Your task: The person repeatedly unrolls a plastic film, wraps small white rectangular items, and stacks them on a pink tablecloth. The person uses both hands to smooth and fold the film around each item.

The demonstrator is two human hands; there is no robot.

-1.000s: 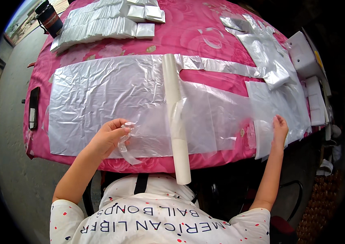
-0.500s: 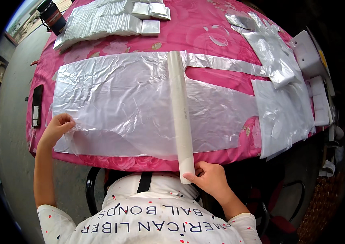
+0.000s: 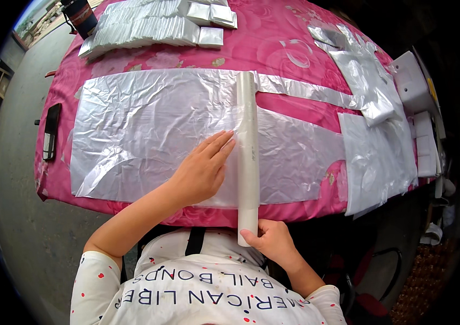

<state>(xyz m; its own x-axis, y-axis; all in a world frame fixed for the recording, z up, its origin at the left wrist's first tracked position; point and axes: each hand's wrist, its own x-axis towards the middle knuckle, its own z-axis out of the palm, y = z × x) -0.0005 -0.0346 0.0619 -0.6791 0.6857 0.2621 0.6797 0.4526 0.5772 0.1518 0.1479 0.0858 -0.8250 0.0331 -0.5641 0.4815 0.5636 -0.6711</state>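
A clear, crinkled plastic bag (image 3: 132, 119) with handle-like strips lies flat across the table. On top of it, running from far to near, rests a long pale tube (image 3: 248, 162). Its near end sticks out past the table's edge, where my right hand (image 3: 274, 238) grips it, thumb on top. My left hand (image 3: 200, 170) lies on the plastic just left of the tube, fingers stretched out and together, fingertips close to the tube's side. Nothing is held in the left hand.
Rows of folded plastic packets (image 3: 148, 30) stand at the far left beside a dark jug (image 3: 79, 17). A phone (image 3: 51, 131) lies at the left edge. More plastic bags (image 3: 379, 157) are piled at the right, near white containers (image 3: 411, 76). Pink flowered cloth (image 3: 273, 38) covers the table.
My left hand has let go of the plastic's left edge and moved right, now lying flat beside the tube. The right hand still holds the tube's near end.
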